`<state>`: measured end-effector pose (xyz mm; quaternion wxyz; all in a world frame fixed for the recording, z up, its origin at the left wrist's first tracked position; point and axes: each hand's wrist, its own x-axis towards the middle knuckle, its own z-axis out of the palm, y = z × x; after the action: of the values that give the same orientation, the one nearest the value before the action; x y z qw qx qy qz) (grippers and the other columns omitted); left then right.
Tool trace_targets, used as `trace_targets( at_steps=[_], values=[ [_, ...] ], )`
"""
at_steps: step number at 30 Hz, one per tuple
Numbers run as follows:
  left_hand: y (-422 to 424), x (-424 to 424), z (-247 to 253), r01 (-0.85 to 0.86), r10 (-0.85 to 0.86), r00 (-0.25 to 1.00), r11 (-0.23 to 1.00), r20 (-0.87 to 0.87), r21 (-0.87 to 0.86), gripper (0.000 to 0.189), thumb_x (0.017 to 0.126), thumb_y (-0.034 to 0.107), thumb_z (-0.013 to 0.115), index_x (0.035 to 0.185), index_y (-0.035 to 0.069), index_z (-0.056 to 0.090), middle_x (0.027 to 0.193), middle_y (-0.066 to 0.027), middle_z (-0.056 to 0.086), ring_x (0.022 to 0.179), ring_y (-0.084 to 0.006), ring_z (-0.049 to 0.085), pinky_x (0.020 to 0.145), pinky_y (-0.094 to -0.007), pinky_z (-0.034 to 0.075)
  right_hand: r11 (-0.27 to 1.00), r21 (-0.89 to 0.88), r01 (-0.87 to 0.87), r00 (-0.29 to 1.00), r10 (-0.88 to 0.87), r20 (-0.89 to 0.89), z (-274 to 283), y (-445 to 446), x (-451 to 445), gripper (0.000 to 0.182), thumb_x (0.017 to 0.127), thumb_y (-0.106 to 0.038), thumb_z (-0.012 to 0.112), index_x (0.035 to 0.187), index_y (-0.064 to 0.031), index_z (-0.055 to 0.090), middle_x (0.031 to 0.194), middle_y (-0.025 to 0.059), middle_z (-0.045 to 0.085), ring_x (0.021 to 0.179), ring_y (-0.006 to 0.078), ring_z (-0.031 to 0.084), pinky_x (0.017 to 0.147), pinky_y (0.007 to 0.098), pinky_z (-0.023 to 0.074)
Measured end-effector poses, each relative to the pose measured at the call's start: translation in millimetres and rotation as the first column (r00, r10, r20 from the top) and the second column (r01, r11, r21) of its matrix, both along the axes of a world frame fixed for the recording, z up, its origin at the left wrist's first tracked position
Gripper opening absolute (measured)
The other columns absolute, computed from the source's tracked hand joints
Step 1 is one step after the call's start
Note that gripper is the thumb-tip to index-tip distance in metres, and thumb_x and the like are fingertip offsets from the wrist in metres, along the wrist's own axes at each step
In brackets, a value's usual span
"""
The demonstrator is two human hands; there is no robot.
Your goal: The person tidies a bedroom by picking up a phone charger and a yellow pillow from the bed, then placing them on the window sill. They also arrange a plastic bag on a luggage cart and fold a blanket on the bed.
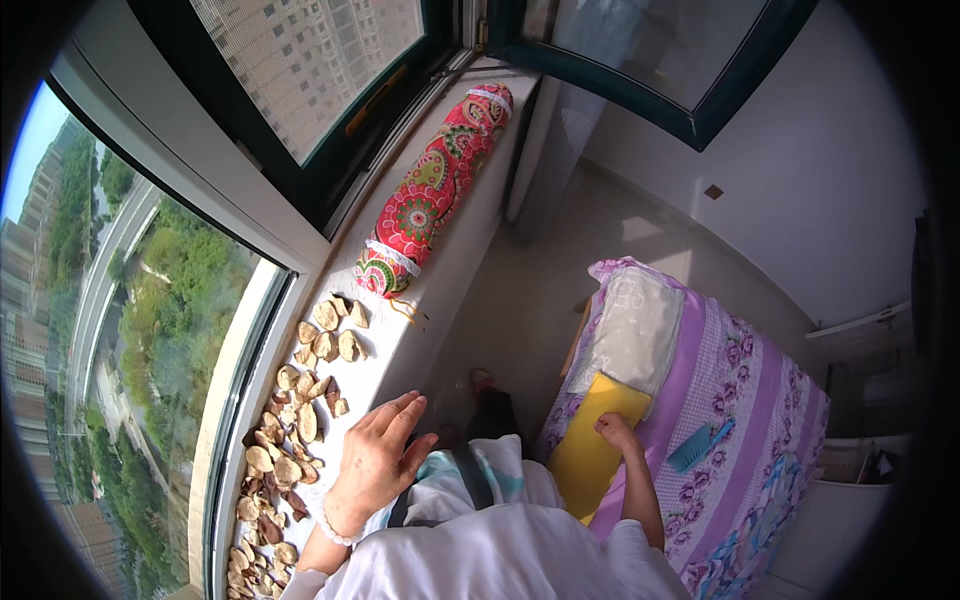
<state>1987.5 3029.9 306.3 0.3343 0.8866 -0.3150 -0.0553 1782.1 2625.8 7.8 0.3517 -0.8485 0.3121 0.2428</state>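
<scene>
My left hand [379, 454] hovers over the edge of the white windowsill [386, 352], palm down and holding nothing, its thumb spread from the fingers. A beaded bracelet [337, 531] circles that wrist. Beside it on the sill lie dried, curled pale and brown slices [287, 469], strung out along the window. Farther up the sill rests a long red paisley fabric bolster [431, 195] with white lace bands. On my other side, my right hand [615, 433] is curled in front of a yellow cushion [585, 457]; whether it touches the cushion or holds anything is unclear.
A bed with a purple floral cover [697, 375] stands to my right, bearing a pale pillow [630, 322] and a teal comb [701, 446]. An open dark-framed window sash [679, 124] juts over the room. Tiled floor [517, 277] runs between sill and bed.
</scene>
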Motion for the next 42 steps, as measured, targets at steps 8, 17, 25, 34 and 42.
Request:
trace_targets(
  at_steps=[8,17,25,34,42],
  values=[
    [8,-45,-21,0.215,-0.203,0.974,0.969,-0.100,0.123,0.042,0.075,0.013,0.069,0.110,-0.004,0.055,0.109,-0.0185,0.060,0.093,-0.0353,0.061,0.081,-0.0388,0.050,0.946,0.112,0.304,0.926,-0.321,0.199,-24,55,-85,0.019,0.083,-0.017,0.059,0.087,0.0008,0.061,0.066,0.0096,0.059,0.062,0.0147,0.057,0.058,0.0293,0.0455],
    [-37,-59,-32,0.446,-0.404,0.891,0.865,-0.208,0.229,0.044,0.075,0.015,0.069,0.113,-0.003,0.054,0.113,-0.0181,0.058,0.099,-0.0350,0.059,0.084,-0.0396,0.049,0.907,-0.155,0.391,0.920,-0.380,0.098,-61,81,-153,0.031,0.076,-0.017,0.061,0.102,-0.0004,0.055,0.080,0.0193,0.059,0.079,0.0376,0.059,0.072,0.0427,0.0484],
    [-77,-58,-47,0.541,-0.460,0.839,0.760,-0.292,0.359,0.049,0.075,0.017,0.070,0.118,0.001,0.052,0.117,-0.0169,0.056,0.103,-0.0332,0.058,0.087,-0.0386,0.049,0.824,-0.264,0.501,0.865,-0.484,0.132,-60,86,-126,0.053,0.072,-0.018,0.066,0.116,0.0042,0.047,0.113,0.0251,0.050,0.109,0.0401,0.047,0.089,0.0446,0.0421],
    [-41,-53,-63,0.463,-0.361,0.880,0.794,-0.308,0.394,0.051,0.079,0.022,0.065,0.122,0.001,0.048,0.119,-0.0161,0.052,0.107,-0.0305,0.055,0.090,-0.0392,0.046,0.895,-0.293,0.337,0.926,-0.258,0.276,-101,76,-149,0.026,0.068,-0.009,0.060,0.089,0.0048,0.057,0.088,0.0240,0.057,0.088,0.0412,0.052,0.079,0.0465,0.0433],
    [37,-78,-68,0.233,-0.133,0.948,0.909,-0.289,0.346,0.051,0.075,0.024,0.066,0.118,0.000,0.052,0.114,-0.0154,0.054,0.107,-0.0287,0.054,0.091,-0.0379,0.045,0.974,-0.204,0.097,0.983,-0.062,0.173,-48,83,-82,0.031,0.070,-0.013,0.069,0.095,0.0021,0.061,0.089,0.0182,0.060,0.084,0.0279,0.059,0.077,0.0364,0.0461]
  ],
)
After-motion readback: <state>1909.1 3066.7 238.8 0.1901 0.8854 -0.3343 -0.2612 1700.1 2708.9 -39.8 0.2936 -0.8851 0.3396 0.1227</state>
